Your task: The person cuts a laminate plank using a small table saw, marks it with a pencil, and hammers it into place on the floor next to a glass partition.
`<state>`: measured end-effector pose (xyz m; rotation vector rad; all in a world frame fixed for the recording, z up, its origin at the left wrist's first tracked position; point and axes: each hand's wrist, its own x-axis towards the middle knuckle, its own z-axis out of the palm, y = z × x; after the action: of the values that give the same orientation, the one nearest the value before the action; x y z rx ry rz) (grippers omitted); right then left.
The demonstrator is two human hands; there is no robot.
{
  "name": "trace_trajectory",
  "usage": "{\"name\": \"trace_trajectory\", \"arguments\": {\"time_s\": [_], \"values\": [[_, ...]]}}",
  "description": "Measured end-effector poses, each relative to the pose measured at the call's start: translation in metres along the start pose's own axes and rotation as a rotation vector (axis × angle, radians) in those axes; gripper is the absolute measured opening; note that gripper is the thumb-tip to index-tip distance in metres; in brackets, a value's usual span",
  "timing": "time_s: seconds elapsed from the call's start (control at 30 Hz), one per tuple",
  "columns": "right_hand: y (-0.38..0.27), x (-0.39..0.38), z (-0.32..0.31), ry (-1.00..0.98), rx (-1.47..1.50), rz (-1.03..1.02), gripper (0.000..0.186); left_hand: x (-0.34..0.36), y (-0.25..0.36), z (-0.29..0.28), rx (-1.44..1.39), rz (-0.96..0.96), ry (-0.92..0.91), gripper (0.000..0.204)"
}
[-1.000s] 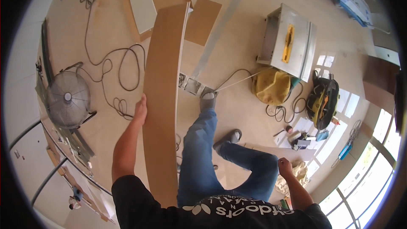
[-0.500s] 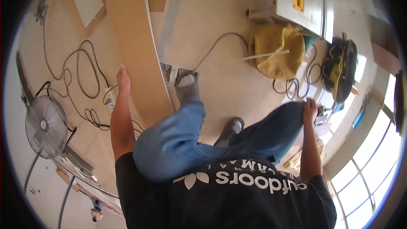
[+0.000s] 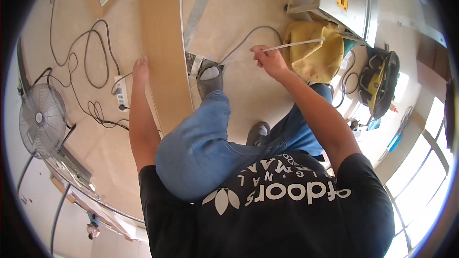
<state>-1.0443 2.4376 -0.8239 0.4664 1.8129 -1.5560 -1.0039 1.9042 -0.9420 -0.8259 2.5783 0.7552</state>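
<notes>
My left hand (image 3: 140,71) lies at the left edge of a long brown board (image 3: 161,33); its fingers look closed on that edge, though their tips are hard to make out. The board runs away from my bent left knee and has a pale right edge. My right hand (image 3: 271,62) reaches out over the floor, fingers closed around the near end of a thin white strip (image 3: 299,44). The strip's other end passes above a yellow cloth bag (image 3: 311,59). Beside the board, my left foot rests by a metal piece (image 3: 193,62) on the floor.
A floor fan (image 3: 40,119) stands at the left, near tangled black cables (image 3: 86,67) and a white power strip (image 3: 121,93). At the far right are a grey machine (image 3: 330,5) with a yellow insert and a black-yellow tool bag (image 3: 380,83).
My right hand has left my right knee and moved forward and left to the white strip, whose end has risen slightly. My left hand stays at the board's edge. The view has shifted.
</notes>
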Motion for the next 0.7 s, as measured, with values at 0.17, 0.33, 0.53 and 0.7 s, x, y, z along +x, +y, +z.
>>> {"name": "trace_trajectory", "arguments": {"time_s": [0.17, 0.33, 0.53, 0.7], "values": [[0.035, -0.015, -0.025, -0.105, 0.012, -0.212, 0.03, -0.106, 0.021, -0.017, -0.021, 0.288, 0.311, 0.024], [0.041, -0.062, -0.044, 0.099, 0.087, -0.06, 0.033, -0.239, -0.023, -0.003, -0.162, 0.167, 0.167, 0.024], [0.004, -0.134, -0.16, 0.269, 0.087, -0.111, 0.032, -0.295, 0.055, -0.04, -0.355, 0.048, -0.057, 0.024], [0.023, -0.255, -0.347, 0.77, 0.124, -0.407, 0.036, -0.278, 0.157, -0.112, -0.464, 0.184, -0.1, 0.024]]}}
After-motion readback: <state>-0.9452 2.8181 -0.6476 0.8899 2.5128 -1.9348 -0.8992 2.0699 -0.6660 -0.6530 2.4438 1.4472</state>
